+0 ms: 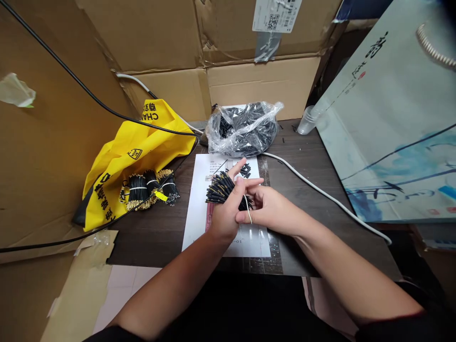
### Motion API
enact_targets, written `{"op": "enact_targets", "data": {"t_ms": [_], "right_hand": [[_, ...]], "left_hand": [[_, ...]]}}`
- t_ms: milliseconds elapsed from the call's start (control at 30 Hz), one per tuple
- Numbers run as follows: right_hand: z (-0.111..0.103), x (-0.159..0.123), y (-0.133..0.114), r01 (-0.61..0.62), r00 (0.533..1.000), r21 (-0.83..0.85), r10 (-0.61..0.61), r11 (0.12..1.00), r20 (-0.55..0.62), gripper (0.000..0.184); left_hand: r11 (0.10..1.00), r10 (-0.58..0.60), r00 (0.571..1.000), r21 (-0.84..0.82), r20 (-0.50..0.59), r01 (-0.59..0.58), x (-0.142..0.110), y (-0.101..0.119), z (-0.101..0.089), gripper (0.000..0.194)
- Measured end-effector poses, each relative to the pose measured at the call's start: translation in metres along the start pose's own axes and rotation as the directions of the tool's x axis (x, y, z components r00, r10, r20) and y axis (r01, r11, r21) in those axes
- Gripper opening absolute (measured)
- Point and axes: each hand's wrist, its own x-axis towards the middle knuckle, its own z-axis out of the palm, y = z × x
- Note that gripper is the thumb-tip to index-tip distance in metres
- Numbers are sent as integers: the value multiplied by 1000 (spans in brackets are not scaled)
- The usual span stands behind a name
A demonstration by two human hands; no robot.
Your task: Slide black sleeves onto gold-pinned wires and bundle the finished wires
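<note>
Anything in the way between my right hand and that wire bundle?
Nothing visible: the right hand is right against the wire bundle, which the left hand grips. A pale band runs around a right finger beside it.

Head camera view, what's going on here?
A person holds a bunch of short black wires in their left hand above a printed sheet on a dark desk. Their right hand is at the bunch, with a thin pale band looped at its fingers. Banded wire bundles lie on a yellow bag; a clear plastic bag of black wires sits behind the sheet.
</note>
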Motion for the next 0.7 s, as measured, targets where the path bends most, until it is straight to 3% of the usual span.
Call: {"op": "enact_targets", "data": {"t_ms": [167, 400, 500, 600, 700], "right_hand": [[-14, 1, 2, 37, 986, 89, -52, 995, 161, 38], [-22, -2, 0, 72, 939, 38, -80, 997, 333, 25], [-23, -2, 4, 57, 946, 11, -57, 998, 320, 26], [-22, -2, 13, 66, 974, -58, -51, 996, 221, 25], [-19, 0, 23, 76, 986, 38, -80, 996, 146, 16]], "left_hand": [[985, 54, 988, 157, 147, -77, -1, 8, 0, 35], [973, -59, 927, 231, 372, -31, 5, 10, -1, 28], [973, -123, 873, 231, 471, 13, 11, 17, -3, 25], [973, -197, 842, 206, 503, 105, 18, 26, -5, 26], [966, -249, 831, 189, 498, 176, 24, 29, -11, 34]]}}
